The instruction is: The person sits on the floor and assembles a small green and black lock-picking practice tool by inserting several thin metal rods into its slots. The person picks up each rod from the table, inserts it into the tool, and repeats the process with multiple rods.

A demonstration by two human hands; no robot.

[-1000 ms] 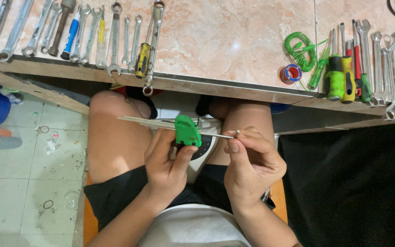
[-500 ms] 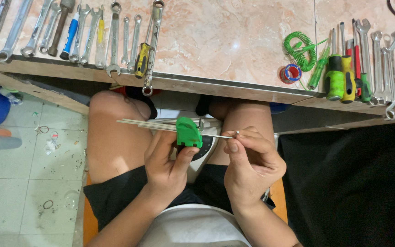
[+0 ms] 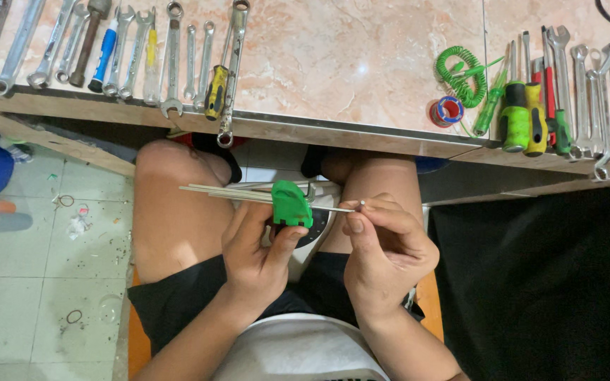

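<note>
The left hand (image 3: pixel 259 250) is closed around a green plastic holder (image 3: pixel 291 204), with the thumb pressed up against its lower edge and the fingers wrapped behind it. The holder sits just below the front edge of the marble counter (image 3: pixel 333 63), over the person's lap and between the 2 bare knees. A bundle of thin metal rods (image 3: pixel 227 192) sticks out of the holder to the left, lying nearly level and crossing above the left knee.

The right hand (image 3: pixel 386 247) is just right of the holder, curled almost shut, its thumb and forefinger pinching the end of a single thin rod (image 3: pixel 337 209) that runs out of the holder's right side. The tip of that rod shows as a small bright dot at the fingertips; it is too small to tell its shape. Something dark and rounded lies under the holder, probably part of the same tool set, though the hands hide most of it.

On the counter above the holder, to the left, lies a row of wrenches (image 3: pixel 171 56) with a blue-handled tool (image 3: pixel 104 53) and a yellow-and-black one (image 3: pixel 214 92) among them. To the right are a green coiled cord (image 3: pixel 460 70), a small roll of tape (image 3: pixel 448 111), green-and-yellow screwdrivers (image 3: pixel 520 116) and more wrenches (image 3: pixel 601 99).
</note>
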